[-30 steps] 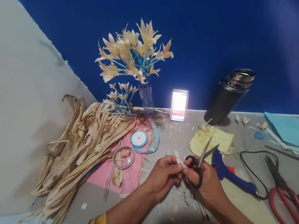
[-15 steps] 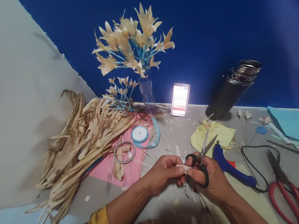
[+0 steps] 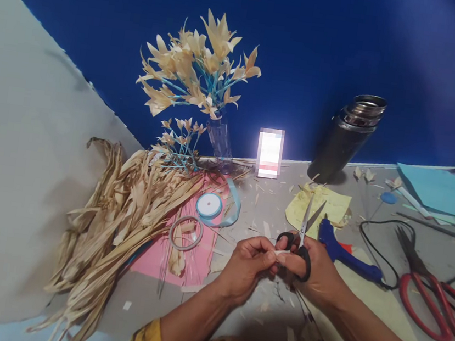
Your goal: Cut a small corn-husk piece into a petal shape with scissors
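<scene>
Both hands meet low in the middle of the view. My left hand [image 3: 250,262] is closed, its thumb and fingers pinching a small pale strip [image 3: 281,252], perhaps a piece of husk. My right hand [image 3: 315,267] has black-handled scissors [image 3: 305,230] hooked on its fingers, blades parted and pointing up, away from the strip. The right thumb and fingertips also press on the strip's other side. Just right of that hand lies a blue glue gun [image 3: 345,255]. Beyond the scissors is a yellow paper [image 3: 333,205] with scraps on it.
Dried corn husks [image 3: 117,223] heap at left beside pink paper [image 3: 154,255], a ribbon spool [image 3: 209,206] and a tape roll [image 3: 185,233]. Behind stand a glass vase [image 3: 219,139] of husk flowers and a dark flask [image 3: 345,140]. Large red-handled scissors [image 3: 428,306] lie at right.
The whole view has shifted slightly, so things sit a little further left. Both hands keep their pinch on the strip, and the fingertips have moved only slightly.
</scene>
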{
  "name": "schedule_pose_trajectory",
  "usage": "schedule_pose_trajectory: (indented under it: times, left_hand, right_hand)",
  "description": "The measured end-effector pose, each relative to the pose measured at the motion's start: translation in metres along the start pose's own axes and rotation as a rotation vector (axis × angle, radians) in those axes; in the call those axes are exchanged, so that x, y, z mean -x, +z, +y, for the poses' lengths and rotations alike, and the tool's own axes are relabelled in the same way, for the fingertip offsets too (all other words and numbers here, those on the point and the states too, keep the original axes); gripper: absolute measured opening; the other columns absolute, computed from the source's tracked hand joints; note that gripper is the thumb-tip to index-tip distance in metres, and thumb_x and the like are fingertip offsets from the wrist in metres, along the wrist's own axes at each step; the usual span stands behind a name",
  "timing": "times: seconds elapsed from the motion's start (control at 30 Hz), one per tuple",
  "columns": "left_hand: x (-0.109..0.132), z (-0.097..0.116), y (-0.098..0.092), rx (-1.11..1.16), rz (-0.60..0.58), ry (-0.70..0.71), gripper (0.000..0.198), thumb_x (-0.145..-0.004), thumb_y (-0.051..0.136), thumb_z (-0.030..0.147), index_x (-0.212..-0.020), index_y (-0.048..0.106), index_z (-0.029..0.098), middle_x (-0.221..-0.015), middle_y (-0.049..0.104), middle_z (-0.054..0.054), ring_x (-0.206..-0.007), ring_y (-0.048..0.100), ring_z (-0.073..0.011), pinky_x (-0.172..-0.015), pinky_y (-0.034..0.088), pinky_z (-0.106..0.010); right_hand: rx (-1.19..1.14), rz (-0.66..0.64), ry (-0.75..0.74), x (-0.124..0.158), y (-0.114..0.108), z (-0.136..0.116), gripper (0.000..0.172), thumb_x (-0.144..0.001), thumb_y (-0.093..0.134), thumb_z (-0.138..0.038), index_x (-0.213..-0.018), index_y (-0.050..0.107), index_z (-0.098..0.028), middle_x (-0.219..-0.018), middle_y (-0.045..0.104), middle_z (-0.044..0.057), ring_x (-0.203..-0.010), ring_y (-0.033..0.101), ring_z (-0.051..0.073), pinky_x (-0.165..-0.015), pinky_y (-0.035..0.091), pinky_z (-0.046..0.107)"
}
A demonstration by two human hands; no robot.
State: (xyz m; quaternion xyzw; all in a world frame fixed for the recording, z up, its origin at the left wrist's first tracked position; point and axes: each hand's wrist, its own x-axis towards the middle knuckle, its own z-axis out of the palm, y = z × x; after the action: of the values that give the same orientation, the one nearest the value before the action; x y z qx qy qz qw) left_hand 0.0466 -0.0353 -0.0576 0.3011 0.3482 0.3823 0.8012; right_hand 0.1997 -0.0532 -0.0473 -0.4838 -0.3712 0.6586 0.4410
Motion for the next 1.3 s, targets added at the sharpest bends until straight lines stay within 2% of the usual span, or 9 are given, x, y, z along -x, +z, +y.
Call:
schedule_pose_trajectory:
  times: [0.13, 0.23, 0.4, 0.5, 0.67, 0.77, 0.9, 1.13, 1.3]
  left_hand:
    - [0.002, 0.002, 0.001, 0.186, -0.089, -0.025, 0.035, -0.061, 0.092, 0.036, -0.069, 0.065, 0.015, -0.059, 0.061, 0.0, -0.055, 0.054, -0.0095, -0.06, 0.039, -0.024]
    - [0.001, 0.008, 0.0, 0.256, -0.061, 0.023, 0.031, -0.063, 0.091, 0.033, -0.069, 0.065, 0.016, -0.062, 0.062, 0.001, -0.056, 0.053, -0.0087, -0.063, 0.041, -0.025]
    - [-0.001, 0.006, 0.002, 0.099, 0.004, 0.07, 0.032, -0.066, 0.089, 0.037, -0.071, 0.066, 0.014, -0.059, 0.063, 0.0, -0.057, 0.054, -0.0097, -0.064, 0.04, -0.024]
    - [0.0, 0.0, 0.003, -0.001, 0.034, 0.071, 0.034, -0.066, 0.088, 0.038, -0.07, 0.065, 0.013, -0.058, 0.062, -0.001, -0.058, 0.054, -0.0093, -0.064, 0.039, -0.023]
    - [0.0, -0.002, 0.001, 0.191, -0.057, -0.018, 0.037, -0.062, 0.091, 0.036, -0.071, 0.063, 0.014, -0.059, 0.062, 0.0, -0.057, 0.054, -0.0091, -0.063, 0.04, -0.023]
    - [-0.001, 0.002, -0.001, 0.227, -0.049, 0.018, 0.036, -0.063, 0.091, 0.035, -0.073, 0.064, 0.014, -0.06, 0.062, 0.001, -0.056, 0.054, -0.0089, -0.064, 0.043, -0.025]
    - [-0.002, 0.005, -0.001, 0.09, -0.012, 0.044, 0.035, -0.066, 0.088, 0.036, -0.07, 0.062, 0.013, -0.055, 0.06, 0.001, -0.053, 0.053, -0.0089, -0.058, 0.041, -0.023]
    - [0.002, 0.002, 0.001, 0.001, -0.016, -0.04, 0.045, -0.056, 0.092, 0.039, -0.074, 0.059, 0.014, -0.059, 0.061, 0.002, -0.051, 0.053, -0.0087, -0.054, 0.04, -0.022]
    - [0.0, 0.002, -0.011, -0.076, -0.185, -0.055, 0.044, -0.062, 0.09, 0.042, -0.072, 0.058, 0.014, -0.063, 0.064, -0.002, -0.058, 0.058, -0.0109, -0.062, 0.043, -0.024]
  right_hand:
    - [-0.302, -0.096, -0.017, 0.0, -0.009, -0.002, 0.033, -0.064, 0.086, -0.039, -0.074, 0.061, -0.02, -0.062, 0.057, -0.003, -0.052, 0.046, 0.01, -0.048, 0.038, 0.023]
    - [-0.464, -0.028, -0.061, -0.003, -0.017, -0.001, 0.031, -0.063, 0.088, -0.034, -0.071, 0.062, -0.02, -0.066, 0.05, -0.005, -0.053, 0.037, 0.008, -0.047, 0.034, 0.02]
    - [-0.288, -0.016, -0.078, -0.004, -0.009, 0.001, 0.045, -0.06, 0.091, -0.041, -0.09, 0.065, -0.02, -0.068, 0.06, -0.002, -0.06, 0.055, 0.014, -0.058, 0.046, 0.026]
    - [-0.122, 0.029, -0.056, -0.002, 0.0, 0.001, 0.04, -0.062, 0.089, -0.037, -0.085, 0.063, -0.019, -0.064, 0.065, 0.0, -0.059, 0.06, 0.017, -0.057, 0.046, 0.027]
    - [-0.305, -0.083, -0.033, -0.003, -0.004, 0.002, 0.033, -0.063, 0.088, -0.035, -0.078, 0.064, -0.018, -0.058, 0.058, -0.003, -0.051, 0.051, 0.012, -0.049, 0.041, 0.023]
    - [-0.429, -0.065, -0.075, -0.005, -0.012, 0.003, 0.031, -0.064, 0.089, -0.034, -0.078, 0.067, -0.017, -0.067, 0.057, -0.002, -0.053, 0.044, 0.008, -0.047, 0.036, 0.02]
    - [-0.238, 0.034, -0.124, -0.004, -0.012, 0.003, 0.041, -0.059, 0.092, -0.037, -0.087, 0.069, -0.018, -0.075, 0.064, 0.001, -0.062, 0.054, 0.013, -0.054, 0.043, 0.023]
    - [-0.044, 0.0, -0.041, 0.0, -0.004, 0.004, 0.032, -0.069, 0.084, -0.033, -0.083, 0.059, -0.02, -0.057, 0.067, -0.001, -0.048, 0.058, 0.015, -0.047, 0.041, 0.024]
    - [-0.111, -0.086, -0.003, 0.0, -0.007, 0.007, 0.033, -0.065, 0.086, -0.03, -0.08, 0.059, -0.019, -0.057, 0.067, -0.001, -0.051, 0.059, 0.014, -0.05, 0.041, 0.024]
